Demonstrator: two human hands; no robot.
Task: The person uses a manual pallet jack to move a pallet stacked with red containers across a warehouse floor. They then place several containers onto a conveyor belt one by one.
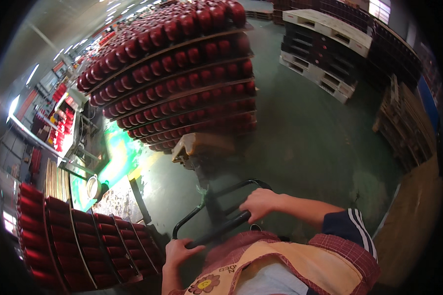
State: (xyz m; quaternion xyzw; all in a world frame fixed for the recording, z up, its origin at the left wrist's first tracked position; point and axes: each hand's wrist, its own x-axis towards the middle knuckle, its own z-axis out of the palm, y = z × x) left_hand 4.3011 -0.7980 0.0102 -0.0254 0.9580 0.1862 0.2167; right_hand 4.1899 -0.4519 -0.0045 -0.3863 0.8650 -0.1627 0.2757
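Observation:
Both my hands are on the black looped handle of a pallet truck. My right hand is closed around the handle's right end. At its left end my left hand grips too, its thumb lying along the bar and its other fingers partly hidden. Ahead of the handle is the truck's yellowish body. Just beyond it rises a tall stack of shiny dark red rounded containers, in several layers parted by thin boards. The stack hides the truck's forks.
Another stack of red containers stands close on my left. Further off are a workbench and a white bucket-like container. White and black pallets are piled at the far right, with wooden pallets nearer. The floor is green.

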